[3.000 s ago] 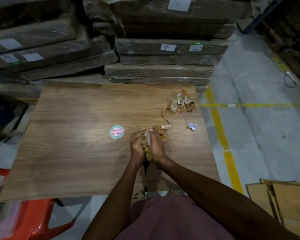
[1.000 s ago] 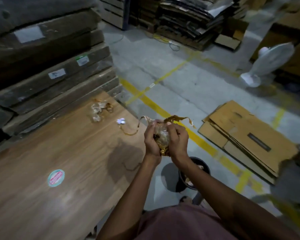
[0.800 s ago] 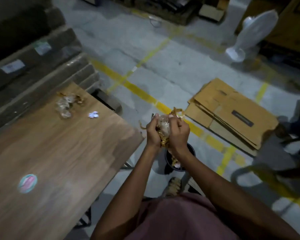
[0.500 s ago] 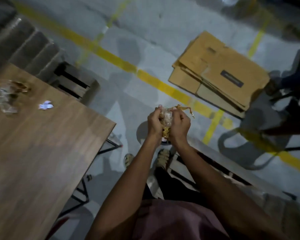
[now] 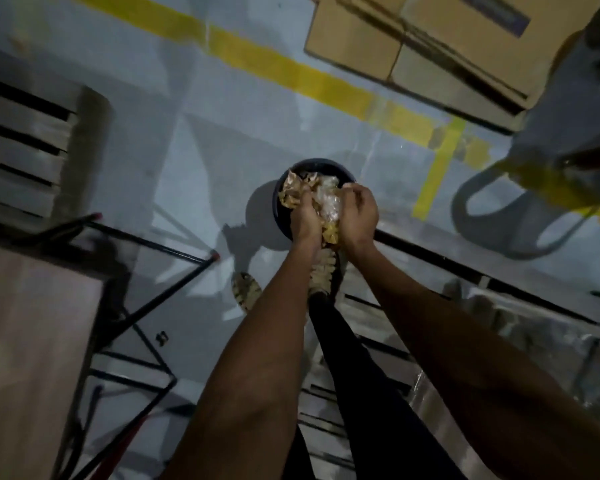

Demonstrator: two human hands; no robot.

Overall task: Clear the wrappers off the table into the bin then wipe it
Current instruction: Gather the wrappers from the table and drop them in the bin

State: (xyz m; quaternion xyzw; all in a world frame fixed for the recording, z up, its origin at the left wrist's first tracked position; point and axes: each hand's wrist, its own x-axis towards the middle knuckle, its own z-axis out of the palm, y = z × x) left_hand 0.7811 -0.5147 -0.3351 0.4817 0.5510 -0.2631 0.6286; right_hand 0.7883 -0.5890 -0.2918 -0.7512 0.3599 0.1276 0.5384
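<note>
Both my hands hold a crumpled bundle of clear and gold wrappers (image 5: 321,202) directly over a dark round bin (image 5: 312,166) on the floor. My left hand (image 5: 305,218) grips the bundle's left side, my right hand (image 5: 359,214) grips its right side, fingers curled round the plastic. The bundle covers most of the bin's opening. A corner of the wooden table (image 5: 32,341) shows at the lower left; the wrappers left on it are out of view.
Black metal table legs (image 5: 174,251) stand left of the bin. A wooden pallet (image 5: 25,150) lies at the far left, flattened cardboard boxes (image 5: 430,46) at the top right. Yellow floor tape (image 5: 291,74) crosses the grey floor. My feet (image 5: 246,292) stand just before the bin.
The view swung from the table down to the floor. My hands carried the wrapper bundle off the table edge and lowered it over the bin.
</note>
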